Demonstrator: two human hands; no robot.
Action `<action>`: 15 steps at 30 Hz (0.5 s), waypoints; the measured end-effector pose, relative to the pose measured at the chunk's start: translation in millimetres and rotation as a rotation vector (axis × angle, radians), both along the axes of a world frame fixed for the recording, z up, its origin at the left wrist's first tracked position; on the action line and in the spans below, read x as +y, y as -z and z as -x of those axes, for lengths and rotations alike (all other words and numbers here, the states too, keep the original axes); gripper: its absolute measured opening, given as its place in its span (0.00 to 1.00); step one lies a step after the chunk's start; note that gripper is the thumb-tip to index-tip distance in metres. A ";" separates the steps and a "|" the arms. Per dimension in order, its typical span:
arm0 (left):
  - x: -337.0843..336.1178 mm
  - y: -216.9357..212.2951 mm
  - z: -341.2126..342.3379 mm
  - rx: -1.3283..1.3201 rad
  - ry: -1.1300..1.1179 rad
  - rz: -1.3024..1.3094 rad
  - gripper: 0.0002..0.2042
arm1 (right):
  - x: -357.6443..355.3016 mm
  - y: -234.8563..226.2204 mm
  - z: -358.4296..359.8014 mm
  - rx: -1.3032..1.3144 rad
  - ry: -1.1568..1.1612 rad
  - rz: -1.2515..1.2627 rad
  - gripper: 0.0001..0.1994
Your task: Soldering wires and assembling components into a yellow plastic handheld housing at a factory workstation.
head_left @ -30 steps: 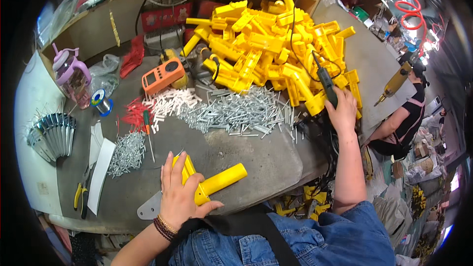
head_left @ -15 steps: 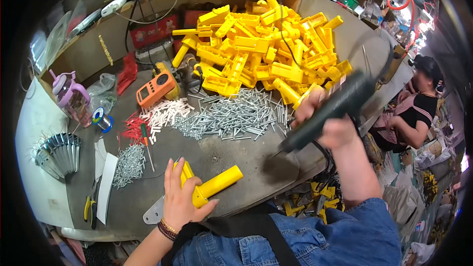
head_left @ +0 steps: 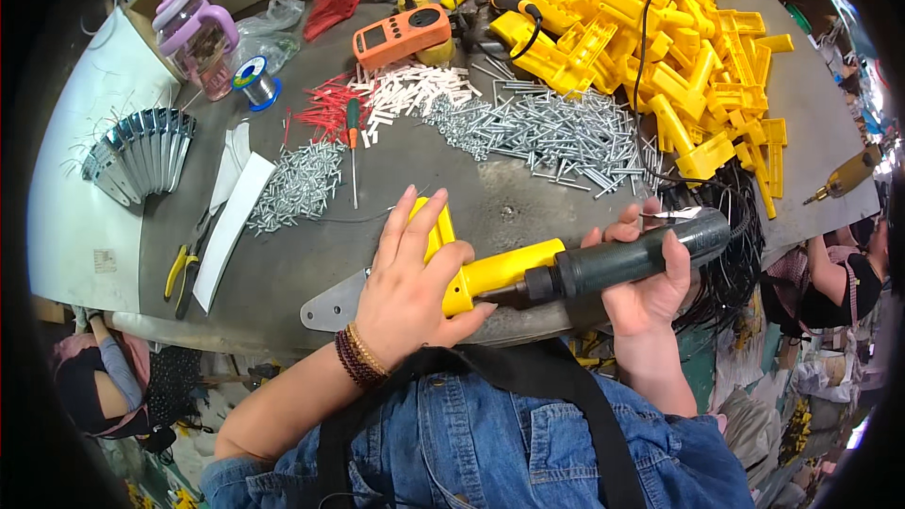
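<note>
One grip (head_left: pixel 641 298) (right) holds driver (head_left: pixel 617 262); left (head_left: pixel 413 281), casing (head_left: pixel 509 270).

Left hand (head_left: pixel 415 278) pressed over yellow casing (head_left: pixel 517 267) on grey worktable (head_left: pixel 429 165); flat metal plate (head_left: pixel 332 303) stuck out left of it. Right hand (head_left: pixel 650 297) gripped dark power driver (head_left: pixel 622 259), near-horizontal, its bit (head_left: pixel 507 294) pointing left at the casing, contact unclear. Beyond: long silver screws (head_left: pixel 556 137), white tubes (head_left: pixel 415 90), red strands (head_left: pixel 328 108), orange device (head_left: pixel 401 38). Heap of yellow parts (head_left: pixel 693 47) filled upper right. Small screws (head_left: pixel 300 179), white strip (head_left: pixel 231 236), pliers (head_left: pixel 176 270) lay left.
</note>
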State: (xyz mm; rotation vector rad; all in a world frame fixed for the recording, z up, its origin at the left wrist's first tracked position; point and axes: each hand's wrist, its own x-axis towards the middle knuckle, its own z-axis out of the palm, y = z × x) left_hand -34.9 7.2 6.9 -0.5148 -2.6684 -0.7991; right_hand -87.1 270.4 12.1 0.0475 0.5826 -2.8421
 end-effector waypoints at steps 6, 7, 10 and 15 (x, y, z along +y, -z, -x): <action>-0.9 2.3 0.6 0.005 -0.002 -0.014 0.24 | -7.5 0.0 -3.6 0.068 -0.011 -0.006 0.19; -0.9 2.2 0.4 0.002 0.000 -0.018 0.24 | -8.1 1.0 -4.7 0.065 -0.009 -0.010 0.19; -1.6 2.1 0.5 0.005 -0.002 -0.012 0.24 | -10.0 6.6 -5.5 0.074 -0.041 0.000 0.18; -0.9 4.2 -3.8 0.025 -0.027 -0.047 0.24 | -18.7 0.6 -14.0 0.098 -0.042 -0.146 0.21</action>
